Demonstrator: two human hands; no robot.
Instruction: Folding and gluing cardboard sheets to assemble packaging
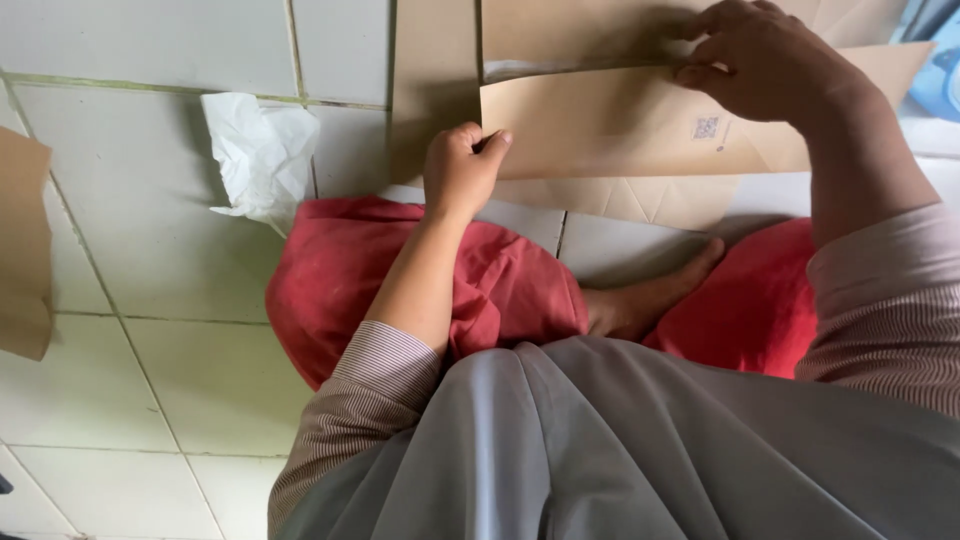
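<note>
I sit cross-legged on a tiled floor [150,200] in red trousers [350,270]. A flat brown paper sheet [600,125], folded like an unglued bag, lies in front of my knees. My left hand [462,168] pinches its near left corner between thumb and fingers. My right hand [765,60] presses on the sheet's upper right edge, fingers curled over a fold. More brown paper [435,70] lies under and beyond it. A small printed square code [706,127] sits on the sheet near my right wrist.
A crumpled white tissue [262,150] lies on the tiles left of my left hand. Another brown paper piece [22,250] sits at the left edge. My bare foot [650,295] rests between my knees. A pale blue object [940,70] shows at the top right corner.
</note>
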